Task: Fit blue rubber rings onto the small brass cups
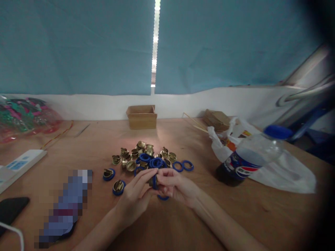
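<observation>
Between my two hands, a brass fitting with a blue ring (154, 182) around it is held on edge. My left hand (136, 193) grips it from the left, fingertips over its top. From the other side the fingers of my right hand (176, 183) pinch it. Behind my hands lies a pile of brass fittings (131, 165), mixed with several loose blue rings (156, 162). Two more blue rings (187, 165) rest to the right of the pile. Left of my hands sit two brass fittings with blue rings around them (119, 187). My fingers partly hide the held piece.
A small open cardboard box (142, 120) stands at the back. On the right a Pepsi bottle (251, 160) leans by a white plastic bag (290, 177). At left are a power strip (19, 165), a black object (13, 209), a pixelated item (64, 209) and clear-wrapped goods (28, 118).
</observation>
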The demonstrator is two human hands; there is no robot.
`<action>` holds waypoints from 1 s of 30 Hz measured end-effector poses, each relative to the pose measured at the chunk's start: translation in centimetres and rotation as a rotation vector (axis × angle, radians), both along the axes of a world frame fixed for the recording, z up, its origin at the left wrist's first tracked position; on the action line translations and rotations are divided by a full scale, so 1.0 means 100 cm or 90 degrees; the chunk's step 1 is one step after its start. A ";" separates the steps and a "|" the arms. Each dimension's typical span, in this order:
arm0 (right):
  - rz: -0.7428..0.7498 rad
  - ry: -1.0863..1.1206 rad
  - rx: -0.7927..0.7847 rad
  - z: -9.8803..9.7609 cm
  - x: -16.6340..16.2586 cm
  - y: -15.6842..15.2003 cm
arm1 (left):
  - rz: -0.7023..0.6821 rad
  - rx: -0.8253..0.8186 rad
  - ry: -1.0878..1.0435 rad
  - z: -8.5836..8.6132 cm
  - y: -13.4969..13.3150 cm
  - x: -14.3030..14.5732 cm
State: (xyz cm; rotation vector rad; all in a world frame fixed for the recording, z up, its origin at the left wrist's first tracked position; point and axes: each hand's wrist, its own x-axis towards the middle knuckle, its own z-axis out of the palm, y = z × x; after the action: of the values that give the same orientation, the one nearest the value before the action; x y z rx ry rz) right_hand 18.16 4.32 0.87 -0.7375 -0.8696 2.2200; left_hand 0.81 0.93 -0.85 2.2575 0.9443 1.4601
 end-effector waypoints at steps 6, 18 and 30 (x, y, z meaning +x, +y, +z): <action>-0.031 -0.036 0.067 0.010 -0.004 -0.003 | -0.007 -0.170 -0.101 0.001 -0.001 0.001; -0.055 -0.101 0.123 0.010 -0.005 -0.004 | -0.060 -0.396 -0.247 0.009 0.003 0.002; -0.244 -0.376 0.464 0.006 -0.013 -0.005 | -0.058 -0.328 -0.238 0.001 0.003 0.002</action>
State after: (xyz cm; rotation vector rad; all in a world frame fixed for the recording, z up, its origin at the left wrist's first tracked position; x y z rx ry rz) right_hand 16.87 3.79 1.45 -1.0779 -1.5467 1.2056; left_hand 1.04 1.28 -0.79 1.5755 0.9459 1.3425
